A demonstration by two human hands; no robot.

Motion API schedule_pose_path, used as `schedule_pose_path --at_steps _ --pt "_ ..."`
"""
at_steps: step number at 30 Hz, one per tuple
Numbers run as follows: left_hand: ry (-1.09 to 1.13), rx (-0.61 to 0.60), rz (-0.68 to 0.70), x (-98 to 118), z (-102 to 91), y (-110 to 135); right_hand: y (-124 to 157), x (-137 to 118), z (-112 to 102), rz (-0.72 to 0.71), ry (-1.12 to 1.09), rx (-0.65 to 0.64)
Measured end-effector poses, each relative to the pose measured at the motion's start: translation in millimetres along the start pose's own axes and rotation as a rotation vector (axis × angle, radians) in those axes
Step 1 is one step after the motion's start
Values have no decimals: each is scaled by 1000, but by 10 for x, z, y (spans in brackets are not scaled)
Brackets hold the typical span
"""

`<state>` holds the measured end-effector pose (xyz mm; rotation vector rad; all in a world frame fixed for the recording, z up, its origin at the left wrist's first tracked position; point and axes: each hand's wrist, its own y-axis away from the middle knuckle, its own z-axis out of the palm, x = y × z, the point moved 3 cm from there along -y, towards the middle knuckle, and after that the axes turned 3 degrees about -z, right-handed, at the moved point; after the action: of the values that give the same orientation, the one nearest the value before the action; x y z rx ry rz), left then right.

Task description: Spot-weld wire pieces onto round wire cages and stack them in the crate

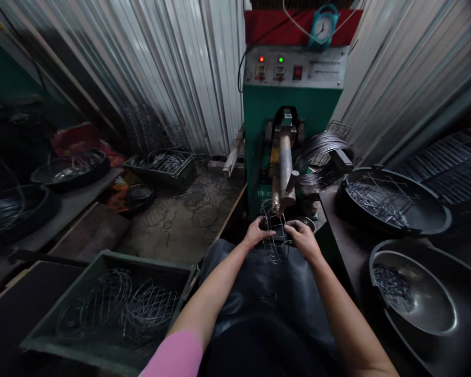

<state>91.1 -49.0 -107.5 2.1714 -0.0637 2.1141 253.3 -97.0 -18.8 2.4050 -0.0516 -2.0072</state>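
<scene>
Both my hands hold a small wire cage frame (275, 236) under the electrode arm (284, 167) of a green welding machine (290, 104). My left hand (256, 231) grips the frame's left side with the fingers curled round the wire. On the frame's right side, my right hand (303, 236) is closed on the wire. The frame's top sits just below the electrode tip. A dark apron (267, 293) covers my lap beneath the frame.
A green crate (113, 309) of finished wire frames stands at the lower left. Black pans (392, 201) with short wire pieces sit on the right bench, and another bowl (416, 298) lies nearer. A coil of wire (322, 157) hangs beside the machine. Loose wire litters the floor.
</scene>
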Motion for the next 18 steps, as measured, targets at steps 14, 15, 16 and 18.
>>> schedule_pose_path --at_steps 14,15,16,18 --pt "108 -26 -27 -60 8 33 139 131 -43 -4 -25 -76" --pt "115 -25 -29 -51 4 26 104 126 -31 -2 -40 -72" --pt "118 -24 -32 -45 -4 21 82 128 -24 2 -50 -64" --pt "120 -31 -34 -48 -23 23 90 150 -24 12 -61 -48"
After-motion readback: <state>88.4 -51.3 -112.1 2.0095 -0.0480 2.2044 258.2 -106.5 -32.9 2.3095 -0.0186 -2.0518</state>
